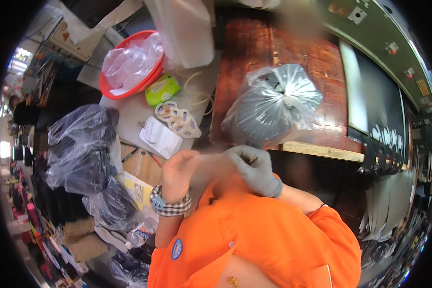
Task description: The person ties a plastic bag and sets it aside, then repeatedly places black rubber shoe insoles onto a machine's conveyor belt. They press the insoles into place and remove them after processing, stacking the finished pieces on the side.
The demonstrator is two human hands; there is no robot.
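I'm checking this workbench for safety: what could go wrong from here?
The knotted plastic bag sits by the near edge of the wooden tabletop, so a knock from the gloved right hand might push it off. The left hand looks bare, so scrapes seem likelier there.

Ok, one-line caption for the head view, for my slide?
Bare left hand and gloved right hand near a clear plastic bag on a reddish table.
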